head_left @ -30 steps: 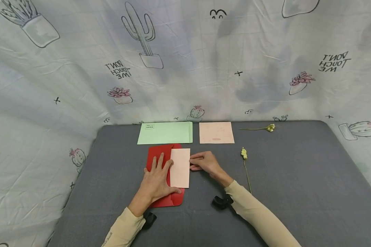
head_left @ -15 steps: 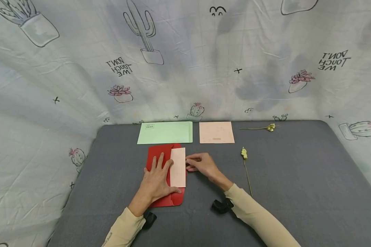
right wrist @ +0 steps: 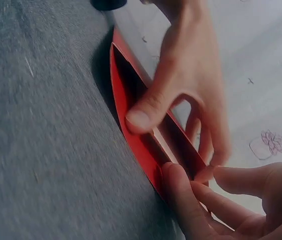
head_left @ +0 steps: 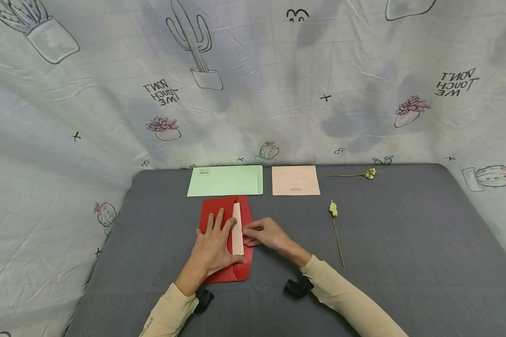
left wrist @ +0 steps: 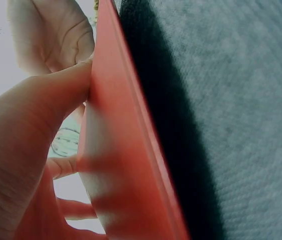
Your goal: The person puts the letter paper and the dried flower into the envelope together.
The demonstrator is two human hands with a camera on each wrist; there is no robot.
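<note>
A red envelope (head_left: 219,276) lies on the grey tabletop, its flap side open to the right. From its opening a narrow strip of a pale pink card (head_left: 237,234) shows; the rest of the card is hidden inside. My left hand (head_left: 212,243) rests flat on the envelope with fingers spread, its thumb (right wrist: 141,120) pressing by the opening's lower edge. At the card's right edge, my right hand (head_left: 267,234) pinches with thumb and fingertips. Up close in the right wrist view, the right fingertips (right wrist: 176,177) sit at the mouth of the envelope.
Behind the envelope lie a light green envelope (head_left: 225,181) and a peach-coloured paper (head_left: 295,180). Two yellow flower stems lie to the right, one flower (head_left: 368,173) by the back edge and another flower (head_left: 333,209) nearer. A printed cloth (head_left: 253,93) hangs behind the table.
My right hand has moved left, and the card has slid further into the red envelope, so its visible part has narrowed. The left hand has stayed in place.
</note>
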